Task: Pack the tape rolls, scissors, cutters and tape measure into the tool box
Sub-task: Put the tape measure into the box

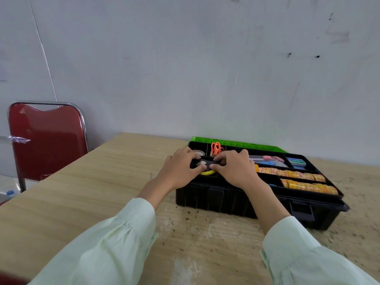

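Head view, frame centre: left hand point(179, 169) and right hand point(236, 170), fingers curled, both grip black-yellow tape measure point(202, 165) in frame-left end compartment of open tool box point(226, 200); orange scissors point(217, 149) just above, tape rolls point(298, 175) to right.

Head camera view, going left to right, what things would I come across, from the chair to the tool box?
chair → left hand → tape measure → right hand → cutters

tape measure point(199, 164) label: pale mark on black case, too small to read
tape rolls point(304, 186) print: orange-yellow pattern, no letters legible
readable text, numbers, brands: none
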Motion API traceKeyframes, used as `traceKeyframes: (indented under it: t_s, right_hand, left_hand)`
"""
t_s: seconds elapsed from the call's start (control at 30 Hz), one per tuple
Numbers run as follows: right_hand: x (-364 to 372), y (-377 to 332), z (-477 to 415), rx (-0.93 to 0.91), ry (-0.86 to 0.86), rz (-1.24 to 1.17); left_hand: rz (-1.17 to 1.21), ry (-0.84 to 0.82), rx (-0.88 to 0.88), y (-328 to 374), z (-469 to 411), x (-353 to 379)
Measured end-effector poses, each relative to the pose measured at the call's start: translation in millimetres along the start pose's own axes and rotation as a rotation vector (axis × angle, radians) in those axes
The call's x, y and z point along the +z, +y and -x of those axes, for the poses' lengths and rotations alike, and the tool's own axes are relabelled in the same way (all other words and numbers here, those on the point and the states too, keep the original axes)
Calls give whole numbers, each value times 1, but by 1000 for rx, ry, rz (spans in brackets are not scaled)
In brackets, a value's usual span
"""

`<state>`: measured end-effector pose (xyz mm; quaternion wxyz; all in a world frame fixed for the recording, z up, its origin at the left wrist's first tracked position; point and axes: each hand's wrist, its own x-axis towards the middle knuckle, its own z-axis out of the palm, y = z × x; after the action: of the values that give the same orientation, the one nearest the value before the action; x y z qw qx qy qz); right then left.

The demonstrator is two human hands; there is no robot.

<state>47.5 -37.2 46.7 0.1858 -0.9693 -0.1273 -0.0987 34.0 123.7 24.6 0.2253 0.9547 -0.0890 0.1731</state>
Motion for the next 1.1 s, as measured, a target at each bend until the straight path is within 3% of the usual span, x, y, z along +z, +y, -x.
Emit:
traceKeyframes:
  t_s: [0.27, 0.6, 0.73, 0.87, 1.1]
  right_hand:
    - [-5, 7, -6, -25, -151, 8]
    - [-6, 16, -17, -83, -261, -64]
    - [-13, 14, -12, -142, -205, -53]
    - [-12, 14, -8, -154, -129, -19]
    - [-8, 13, -17, -55, -40, -142]
  left_hand:
    - [-126, -182, -19, 4, -9, -12]
    - [-28, -158, -1, 9, -10, -19]
    - [60, -113, -26, 6, -8, -20]
    - [73, -171, 53, 7, -4, -25]
    - [220, -87, 88, 4, -3, -29]
